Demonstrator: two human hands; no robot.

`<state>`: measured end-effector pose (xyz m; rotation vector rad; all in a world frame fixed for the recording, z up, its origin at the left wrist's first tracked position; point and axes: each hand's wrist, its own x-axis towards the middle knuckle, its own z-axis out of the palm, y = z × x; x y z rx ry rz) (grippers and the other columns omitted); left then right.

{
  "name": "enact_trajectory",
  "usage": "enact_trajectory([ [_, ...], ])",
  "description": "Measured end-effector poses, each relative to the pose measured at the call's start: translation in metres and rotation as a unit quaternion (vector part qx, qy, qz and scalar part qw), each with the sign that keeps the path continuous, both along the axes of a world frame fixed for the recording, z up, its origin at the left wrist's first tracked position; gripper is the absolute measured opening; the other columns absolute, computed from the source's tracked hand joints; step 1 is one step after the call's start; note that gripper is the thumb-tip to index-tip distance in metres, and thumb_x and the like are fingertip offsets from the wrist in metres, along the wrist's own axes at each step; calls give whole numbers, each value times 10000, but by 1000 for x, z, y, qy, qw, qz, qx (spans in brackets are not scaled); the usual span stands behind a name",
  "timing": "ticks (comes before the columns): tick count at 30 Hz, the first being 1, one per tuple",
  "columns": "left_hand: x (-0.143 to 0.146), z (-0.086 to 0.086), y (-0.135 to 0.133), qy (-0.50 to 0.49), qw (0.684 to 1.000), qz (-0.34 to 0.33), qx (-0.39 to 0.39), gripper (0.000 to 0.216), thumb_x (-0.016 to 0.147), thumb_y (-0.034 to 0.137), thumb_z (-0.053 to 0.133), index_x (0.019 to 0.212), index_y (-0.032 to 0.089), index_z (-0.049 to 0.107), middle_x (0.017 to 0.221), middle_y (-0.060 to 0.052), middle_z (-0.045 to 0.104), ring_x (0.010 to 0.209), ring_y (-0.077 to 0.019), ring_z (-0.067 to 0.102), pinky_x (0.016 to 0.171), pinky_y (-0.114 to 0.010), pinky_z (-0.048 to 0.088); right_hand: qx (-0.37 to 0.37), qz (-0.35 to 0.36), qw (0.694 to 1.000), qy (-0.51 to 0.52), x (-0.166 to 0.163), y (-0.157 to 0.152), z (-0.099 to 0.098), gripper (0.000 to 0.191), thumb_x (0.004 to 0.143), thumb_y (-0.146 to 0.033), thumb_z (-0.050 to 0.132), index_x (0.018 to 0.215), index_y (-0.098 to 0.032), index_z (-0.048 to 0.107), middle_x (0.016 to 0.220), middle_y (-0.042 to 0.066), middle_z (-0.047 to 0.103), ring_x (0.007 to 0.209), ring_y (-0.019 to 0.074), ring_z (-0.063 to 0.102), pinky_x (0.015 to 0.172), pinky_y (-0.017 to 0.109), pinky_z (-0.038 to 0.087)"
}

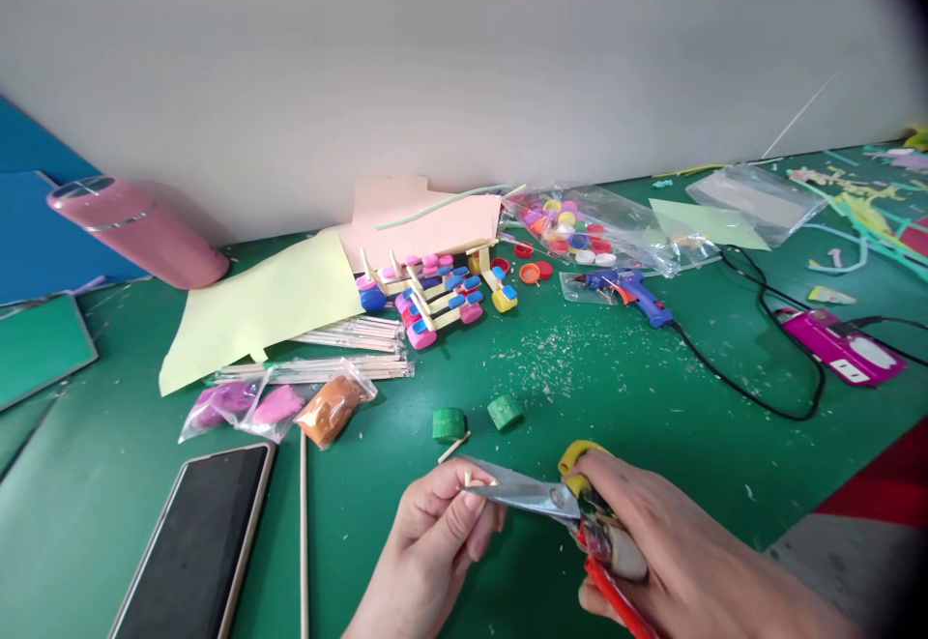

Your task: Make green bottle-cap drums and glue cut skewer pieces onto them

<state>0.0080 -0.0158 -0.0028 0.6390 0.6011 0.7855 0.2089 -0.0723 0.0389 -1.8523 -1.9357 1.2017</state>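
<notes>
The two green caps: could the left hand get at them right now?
Likely yes: nothing bulky lies between the left hand and the green caps, though its fingers pinch a small stick at the scissors.

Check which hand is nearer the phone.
Left. The left hand is to the right of the phone, pinching a short stick; the right hand, gripping the scissors, lies farther right, beyond the left one.

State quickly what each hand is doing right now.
Left hand: closed, pinching a short wooden stick.
Right hand: closed around the scissors.
</notes>
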Motion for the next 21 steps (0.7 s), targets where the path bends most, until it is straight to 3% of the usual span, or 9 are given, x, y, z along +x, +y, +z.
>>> enact_trajectory([
  [10, 2, 0, 0, -39, 999, -14, -32, 168, 777, 314, 625, 710, 167, 671, 437, 58, 345, 503, -97, 336, 567, -234, 280, 9, 12, 999, -29, -2, -4, -9, 337, 643, -312, 667, 779, -233, 369, 675, -32, 557, 592, 168, 518, 527, 265, 337],
  [15, 3, 5, -2, -12, 999, -33, -23, 220, 777, 352, 619, 696, 159, 687, 415, 73, 315, 448, -74, 278, 579, -239, 325, 6, -13, 1000, 10, -3, 1, -11, 294, 730, -338, 627, 753, -229, 355, 625, -43, 520, 539, 139, 487, 494, 252, 316],
  [18, -1, 7, 0, 100, 992, -35, 65, 238, 774, 383, 613, 722, 165, 694, 439, 48, 415, 431, -76, 317, 518, -227, 323, 5, -78, 994, 80, 1, 7, -9, 223, 803, -309, 564, 804, -227, 356, 607, -65, 441, 512, 111, 433, 483, 230, 341],
  [19, -2, 7, 2, 166, 978, -26, 122, 212, 779, 359, 609, 738, 170, 697, 472, 23, 481, 446, -90, 372, 503, -227, 324, 3, -98, 990, 104, 3, 9, -9, 199, 823, -295, 541, 813, -228, 354, 603, -72, 410, 505, 104, 414, 481, 222, 349],
  [21, -4, 6, 4, 295, 920, -6, 256, 139, 796, 271, 593, 794, 181, 700, 595, -31, 608, 532, -139, 502, 528, -242, 358, -2, -121, 983, 136, 6, 12, -8, 167, 845, -286, 512, 824, -229, 357, 605, -75, 377, 504, 98, 394, 485, 217, 366],
])
